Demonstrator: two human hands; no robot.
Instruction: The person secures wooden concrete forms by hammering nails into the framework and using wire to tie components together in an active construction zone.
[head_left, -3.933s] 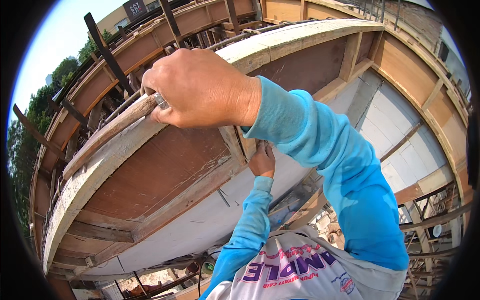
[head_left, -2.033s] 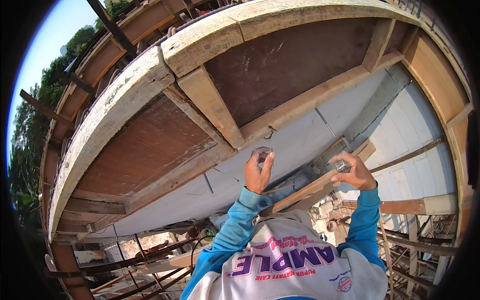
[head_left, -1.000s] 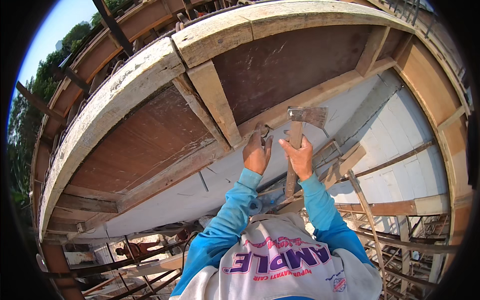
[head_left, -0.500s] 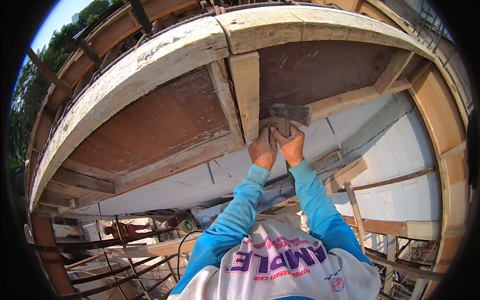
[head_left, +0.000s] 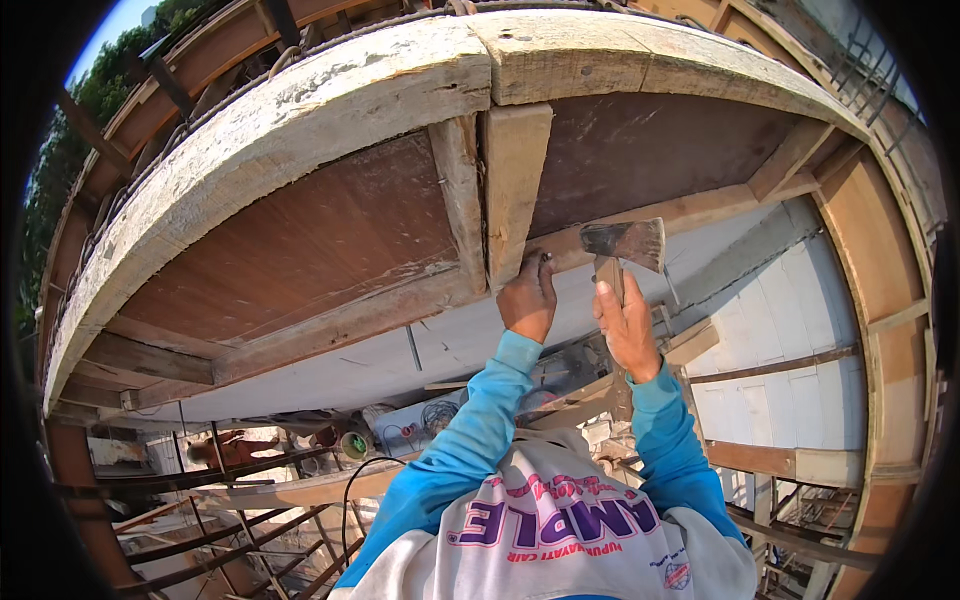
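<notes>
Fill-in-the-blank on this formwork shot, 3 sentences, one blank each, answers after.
1. The right hand grips the wooden handle of a ____, its metal head raised beside the vertical wooden stud.
2. The left hand rests at the ____ end of that stud, fingers pinched at a small item, too small to tell.
3. Both forearms are covered by ____ sleeves.

Missing words: hammer; lower; blue
</notes>
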